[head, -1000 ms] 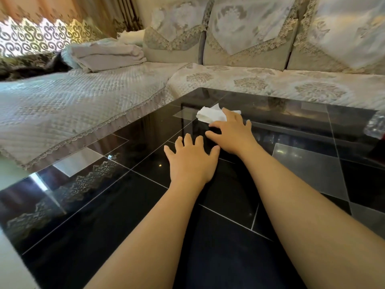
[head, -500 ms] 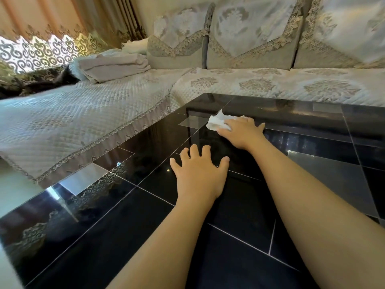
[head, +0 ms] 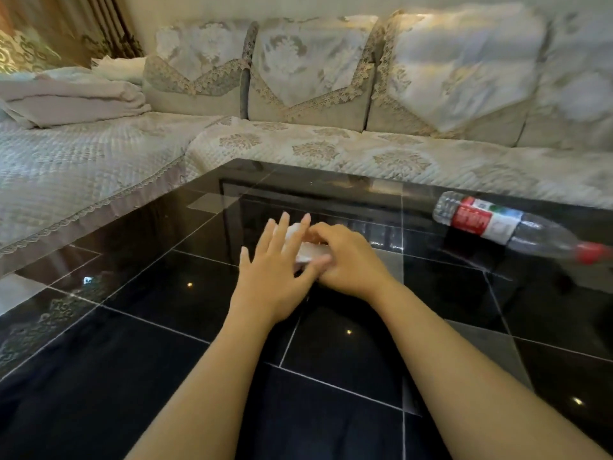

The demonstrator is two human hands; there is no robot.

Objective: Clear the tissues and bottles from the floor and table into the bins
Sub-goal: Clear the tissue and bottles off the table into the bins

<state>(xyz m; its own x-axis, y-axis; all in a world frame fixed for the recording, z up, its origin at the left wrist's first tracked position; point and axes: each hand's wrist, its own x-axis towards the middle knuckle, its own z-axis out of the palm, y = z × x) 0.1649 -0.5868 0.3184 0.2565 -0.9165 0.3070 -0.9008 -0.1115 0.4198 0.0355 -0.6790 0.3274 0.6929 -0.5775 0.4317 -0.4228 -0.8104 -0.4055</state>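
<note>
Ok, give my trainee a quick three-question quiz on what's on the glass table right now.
1. True or false: the plastic bottle stands upright on the glass table.
2. Which hand grips the white tissue? A) right hand B) left hand C) neither
3. Fill in: the bottle's cap is ____ in colour.

Key:
1. False; it lies on its side, to the right of both hands.
2. A; the right hand's fingers curl round the tissue, while the left hand's straight fingers lie against it.
3. Red.
</note>
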